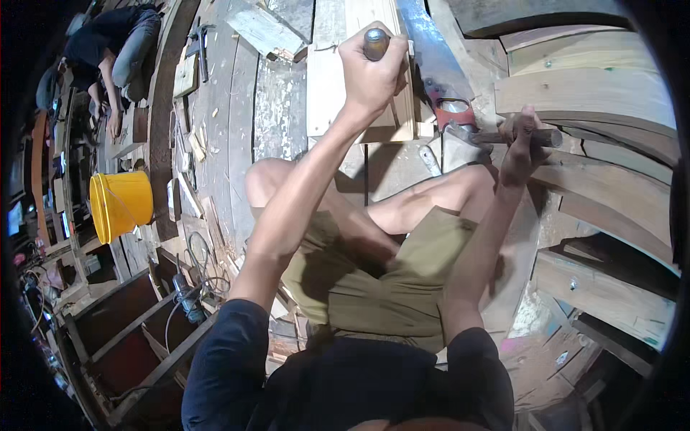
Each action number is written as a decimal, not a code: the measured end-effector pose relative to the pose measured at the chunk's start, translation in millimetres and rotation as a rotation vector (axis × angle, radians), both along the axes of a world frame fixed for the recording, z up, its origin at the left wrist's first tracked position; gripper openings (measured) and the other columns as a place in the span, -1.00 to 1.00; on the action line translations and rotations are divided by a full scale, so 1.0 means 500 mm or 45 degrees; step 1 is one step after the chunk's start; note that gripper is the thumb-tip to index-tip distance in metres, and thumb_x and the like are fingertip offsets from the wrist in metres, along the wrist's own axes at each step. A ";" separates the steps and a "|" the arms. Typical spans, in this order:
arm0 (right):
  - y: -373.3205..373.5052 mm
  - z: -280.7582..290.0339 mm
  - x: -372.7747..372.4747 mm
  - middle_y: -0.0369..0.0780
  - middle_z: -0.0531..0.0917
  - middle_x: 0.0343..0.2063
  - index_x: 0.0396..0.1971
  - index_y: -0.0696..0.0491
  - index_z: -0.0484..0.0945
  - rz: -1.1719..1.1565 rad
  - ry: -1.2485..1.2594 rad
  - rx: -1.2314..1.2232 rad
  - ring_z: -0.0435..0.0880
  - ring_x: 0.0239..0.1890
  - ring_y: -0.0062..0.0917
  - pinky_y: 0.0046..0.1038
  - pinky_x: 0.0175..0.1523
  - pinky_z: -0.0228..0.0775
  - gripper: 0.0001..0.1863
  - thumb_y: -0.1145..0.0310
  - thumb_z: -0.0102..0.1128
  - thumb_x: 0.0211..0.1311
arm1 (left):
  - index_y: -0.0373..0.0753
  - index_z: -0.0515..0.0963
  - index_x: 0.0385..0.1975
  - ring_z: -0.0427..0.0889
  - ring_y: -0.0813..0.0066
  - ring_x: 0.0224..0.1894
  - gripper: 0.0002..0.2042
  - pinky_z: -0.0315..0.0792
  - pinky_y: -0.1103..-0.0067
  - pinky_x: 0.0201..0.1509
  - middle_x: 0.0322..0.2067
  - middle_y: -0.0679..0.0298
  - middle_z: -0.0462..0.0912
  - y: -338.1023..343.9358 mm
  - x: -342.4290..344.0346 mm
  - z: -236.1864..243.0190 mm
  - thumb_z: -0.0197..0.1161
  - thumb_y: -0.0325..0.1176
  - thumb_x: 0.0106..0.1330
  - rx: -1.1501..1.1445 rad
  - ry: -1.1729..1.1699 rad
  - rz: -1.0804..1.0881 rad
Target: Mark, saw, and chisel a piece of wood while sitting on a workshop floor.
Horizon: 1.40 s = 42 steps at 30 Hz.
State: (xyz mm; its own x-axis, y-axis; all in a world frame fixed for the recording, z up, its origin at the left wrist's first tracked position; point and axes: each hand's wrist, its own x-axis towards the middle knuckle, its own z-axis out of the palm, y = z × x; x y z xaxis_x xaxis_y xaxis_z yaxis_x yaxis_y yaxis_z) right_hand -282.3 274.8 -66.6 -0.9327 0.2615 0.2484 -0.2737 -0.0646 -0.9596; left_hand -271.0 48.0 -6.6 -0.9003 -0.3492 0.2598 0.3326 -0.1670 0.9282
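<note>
My left hand [370, 79] is closed around an upright chisel handle [376, 44] with a metal cap, over a pale wooden board [325, 97] in front of me. At the right, my right hand [522, 147] grips a hammer [550, 138] by its shaft, its head pointing left, beside the board. A handsaw [453, 106] with a red handle lies just right of the board, partly behind the hammer. The chisel's tip is hidden behind my left hand.
A crouching person [118, 43] works at upper left. A yellow bucket [118, 205], another hammer [201, 50] and a corded power tool [187, 298] are on the left. Curved planks [582, 93] lie at right, and wood scraps [194, 144] litter the plank floor [241, 108].
</note>
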 end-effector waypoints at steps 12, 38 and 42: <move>-0.003 0.040 0.011 -0.44 0.21 -0.71 -0.64 0.02 0.30 0.209 -0.053 -0.036 0.10 -0.66 -0.75 -0.59 -0.51 -0.02 -0.63 0.32 0.05 0.44 | -0.26 0.25 -0.65 0.24 0.76 -0.67 -0.64 0.12 0.65 -0.64 -0.76 0.45 0.29 0.026 -0.005 -0.045 0.22 -0.36 0.35 -0.164 0.076 0.370; 0.154 0.051 0.118 0.08 0.46 0.07 0.10 0.10 0.35 1.419 -0.800 -0.864 0.53 0.02 -0.25 -0.33 0.13 0.43 -0.49 0.03 0.05 0.36 | -0.26 0.33 -0.49 0.31 0.76 -0.70 -0.78 0.19 0.67 -0.62 -0.72 0.46 0.37 0.052 0.039 -0.074 0.19 -0.41 0.36 -0.497 0.245 0.472; 0.156 0.051 0.154 0.09 0.45 0.05 0.04 0.23 0.35 1.029 -0.899 -1.246 0.50 0.06 -0.26 -0.31 0.27 0.37 -0.66 0.33 0.02 0.40 | -0.28 0.35 -0.49 0.32 0.73 -0.69 -0.79 0.22 0.65 -0.61 -0.71 0.46 0.38 0.053 0.033 -0.065 0.19 -0.41 0.36 -0.447 0.260 0.475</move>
